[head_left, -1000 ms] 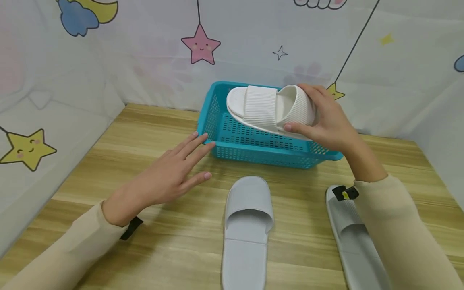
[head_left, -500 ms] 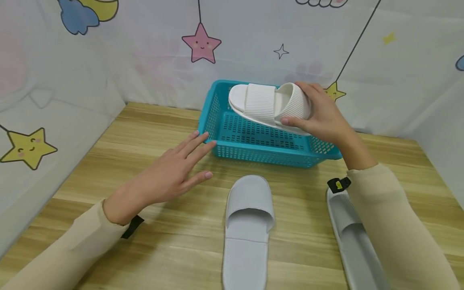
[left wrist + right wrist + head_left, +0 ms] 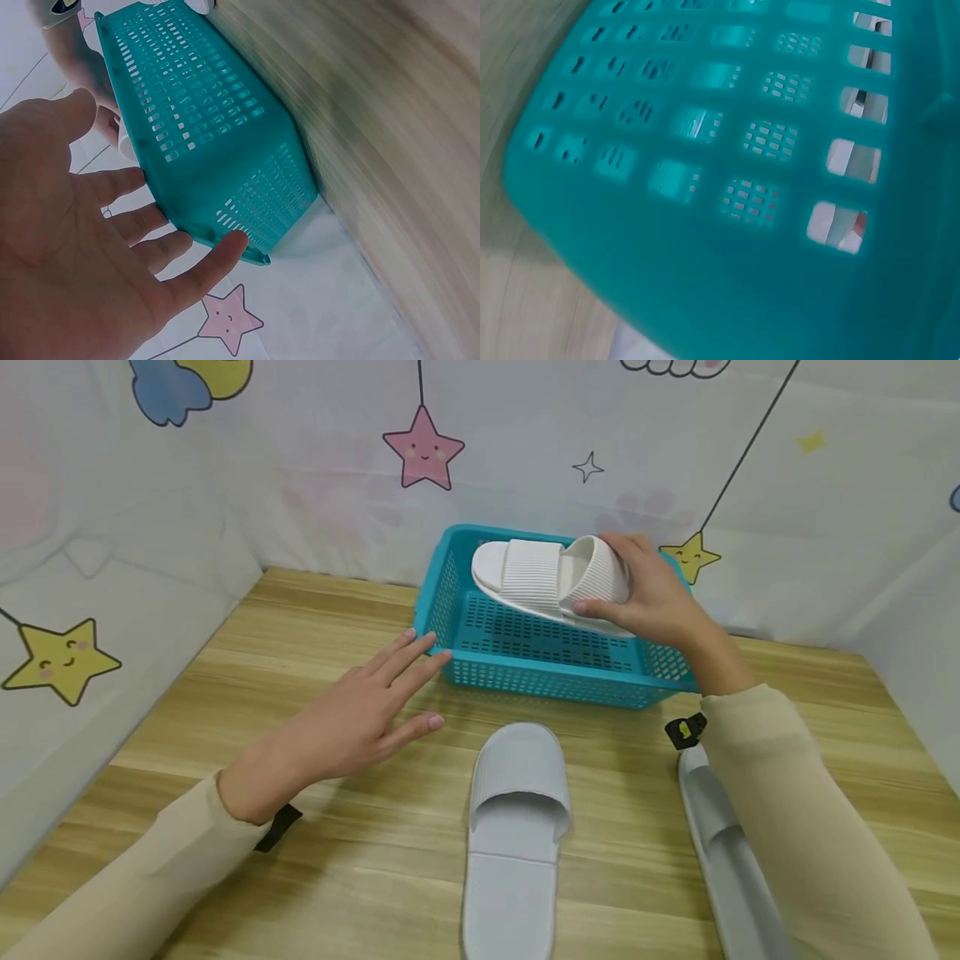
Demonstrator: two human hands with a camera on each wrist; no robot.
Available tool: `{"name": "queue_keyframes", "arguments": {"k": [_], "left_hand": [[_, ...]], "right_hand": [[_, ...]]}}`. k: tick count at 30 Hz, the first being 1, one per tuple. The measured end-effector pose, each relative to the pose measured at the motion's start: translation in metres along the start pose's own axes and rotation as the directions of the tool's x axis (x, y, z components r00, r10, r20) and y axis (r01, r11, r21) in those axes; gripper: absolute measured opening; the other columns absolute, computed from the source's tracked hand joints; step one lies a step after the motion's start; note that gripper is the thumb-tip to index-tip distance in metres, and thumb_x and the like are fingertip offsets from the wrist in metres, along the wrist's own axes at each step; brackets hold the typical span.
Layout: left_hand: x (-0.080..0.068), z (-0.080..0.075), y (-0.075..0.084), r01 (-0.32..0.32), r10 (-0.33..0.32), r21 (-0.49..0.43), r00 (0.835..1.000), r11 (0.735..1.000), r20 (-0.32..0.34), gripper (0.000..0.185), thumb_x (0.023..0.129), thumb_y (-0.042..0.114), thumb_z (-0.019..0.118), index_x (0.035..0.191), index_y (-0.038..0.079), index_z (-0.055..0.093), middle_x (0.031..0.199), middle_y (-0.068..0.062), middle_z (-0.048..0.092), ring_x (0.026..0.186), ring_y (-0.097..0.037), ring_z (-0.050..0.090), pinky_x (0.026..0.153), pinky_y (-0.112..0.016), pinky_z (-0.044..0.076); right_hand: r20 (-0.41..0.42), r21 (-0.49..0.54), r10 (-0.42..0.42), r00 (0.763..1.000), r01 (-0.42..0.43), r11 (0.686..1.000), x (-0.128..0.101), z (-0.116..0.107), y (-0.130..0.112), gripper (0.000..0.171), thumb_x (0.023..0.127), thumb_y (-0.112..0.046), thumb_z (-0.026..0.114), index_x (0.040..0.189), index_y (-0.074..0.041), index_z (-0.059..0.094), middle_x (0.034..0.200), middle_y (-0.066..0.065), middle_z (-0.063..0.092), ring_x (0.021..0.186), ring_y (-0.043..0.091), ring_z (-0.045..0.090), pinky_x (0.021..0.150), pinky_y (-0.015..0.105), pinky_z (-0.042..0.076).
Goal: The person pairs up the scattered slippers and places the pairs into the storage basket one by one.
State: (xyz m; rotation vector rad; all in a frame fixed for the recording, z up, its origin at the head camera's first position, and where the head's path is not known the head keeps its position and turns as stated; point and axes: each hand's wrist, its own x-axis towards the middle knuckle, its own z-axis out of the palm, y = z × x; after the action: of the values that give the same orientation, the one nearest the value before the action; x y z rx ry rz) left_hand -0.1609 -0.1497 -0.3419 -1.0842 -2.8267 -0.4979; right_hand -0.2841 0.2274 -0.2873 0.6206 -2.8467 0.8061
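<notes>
The right hand [image 3: 660, 602] holds a white slipper [image 3: 547, 581] over the far part of a blue-green basket [image 3: 525, 681]. The fingers curl over the heel end of the slipper and the thumb presses its near side. The slipper is thick and smooth, with a wide band across the top that has thin lines running over it. Its toe points left and it tilts, with the heel end lower inside the basket. I cannot tell if it touches the basket floor. The basket is a plastic box with many small holes in its walls and floor, and it sits at the far side of the wooden table [image 3: 225, 693]. The left hand [image 3: 352, 727] is flat and relaxed, holding nothing, with its fingertips [image 3: 232, 247] touching the near left corner of the basket. On the table, near the person, lies a pale grey slipper [image 3: 513, 835] with its toe pointing to the basket. Another grey slipper [image 3: 723, 852] lies to the right, partly hidden under the right sleeve [image 3: 795, 827].
</notes>
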Motion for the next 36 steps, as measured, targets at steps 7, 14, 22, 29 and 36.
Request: {"name": "queue_keyframes", "arguments": {"k": [7,14,22,29,36], "left_hand": [[0.002,0.001,0.001,-0.005,0.005,-0.002,1.0,1.0,-0.01,0.074,0.109,0.042,0.06,0.168,0.008,0.03,0.176,-0.017,0.021,0.163,-0.041,0.013,0.121,-0.067,0.032],[0.002,0.001,0.002,-0.011,0.011,0.0,1.0,1.0,-0.021,0.074,0.109,0.041,0.061,0.167,0.008,0.03,0.175,-0.018,0.022,0.163,-0.042,0.014,0.121,-0.066,0.032],[0.002,0.0,0.002,-0.009,0.009,-0.005,1.0,1.0,-0.013,0.075,0.109,0.041,0.061,0.168,0.008,0.029,0.176,-0.017,0.021,0.163,-0.042,0.013,0.121,-0.066,0.031],[0.003,0.001,0.003,-0.014,0.013,-0.028,1.0,1.0,-0.026,0.074,0.109,0.039,0.062,0.167,0.007,0.03,0.175,-0.018,0.021,0.163,-0.043,0.013,0.121,-0.067,0.031],[0.004,0.002,0.002,-0.006,0.005,-0.04,1.0,0.999,-0.018,0.074,0.109,0.039,0.061,0.168,0.008,0.028,0.176,-0.018,0.019,0.164,-0.041,0.01,0.125,-0.064,0.026]], "right_hand": [[0.038,-0.025,0.006,0.999,-0.005,1.0,0.009,0.002,0.002,0.091,0.093,-0.037,0.083,0.164,-0.008,0.034,0.157,0.02,0.041,0.128,0.04,0.046,0.101,0.062,0.05],[0.093,-0.03,-0.013,0.996,0.016,0.999,0.02,0.006,0.007,0.091,0.094,-0.036,0.082,0.163,-0.004,0.032,0.155,0.023,0.04,0.125,0.04,0.047,0.101,0.06,0.048],[0.103,-0.036,0.006,0.995,-0.003,0.999,0.03,0.015,0.016,0.091,0.095,-0.035,0.081,0.163,-0.002,0.031,0.156,0.025,0.04,0.126,0.042,0.047,0.104,0.062,0.046],[0.083,-0.095,0.036,0.996,-0.028,0.995,0.033,0.018,0.02,0.09,0.095,-0.037,0.081,0.163,-0.003,0.032,0.157,0.024,0.043,0.132,0.043,0.045,0.108,0.063,0.042],[0.041,-0.214,0.128,0.991,-0.117,0.97,0.033,0.023,0.019,0.087,0.094,-0.043,0.081,0.162,-0.01,0.039,0.159,0.02,0.047,0.147,0.047,0.024,0.114,0.065,0.015]]}}
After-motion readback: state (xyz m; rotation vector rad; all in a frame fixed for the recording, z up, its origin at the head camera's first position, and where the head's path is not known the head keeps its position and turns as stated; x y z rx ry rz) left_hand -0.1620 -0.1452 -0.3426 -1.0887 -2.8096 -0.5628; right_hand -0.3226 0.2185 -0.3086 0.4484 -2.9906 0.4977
